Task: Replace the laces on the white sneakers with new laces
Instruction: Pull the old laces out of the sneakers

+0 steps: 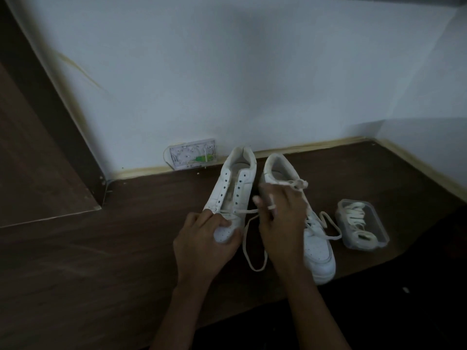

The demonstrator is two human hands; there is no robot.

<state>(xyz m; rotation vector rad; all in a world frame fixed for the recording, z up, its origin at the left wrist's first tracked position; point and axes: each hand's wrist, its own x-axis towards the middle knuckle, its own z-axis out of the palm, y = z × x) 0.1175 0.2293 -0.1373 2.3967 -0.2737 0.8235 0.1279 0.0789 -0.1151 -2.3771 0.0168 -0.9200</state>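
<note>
Head view: two white sneakers side by side on a dark wooden desk (101, 248), heels toward the wall, toes toward the camera. Left hand (202, 246) clamped over the toe of the left sneaker (231, 190), thumb and fingers curled round the toe cap, pinning it to the desk. Most eyelets of that sneaker bare, only the lowest rows threaded. Right hand (280, 218) just beside it, between the two sneakers, fingers curled and pinching the old lace (249, 246) where it leaves the lower eyelets; loose lace looping down onto the desk in front of the hands. Right sneaker (317, 251) partly hidden behind the right hand, laced at the front, with its own lace (328, 224) trailing off to the right and a knotted end near the collar. Near the right sneaker, apart from both hands, a clear plastic box (362, 224) holding folded new laces (356, 214). Dim light throughout. Pale wall (227, 72) behind, with a light trim strip along the desk's back edge. White wall plate (193, 154) low on the wall behind the left sneaker. Dark wooden panel (32, 147) rising at the left.
</note>
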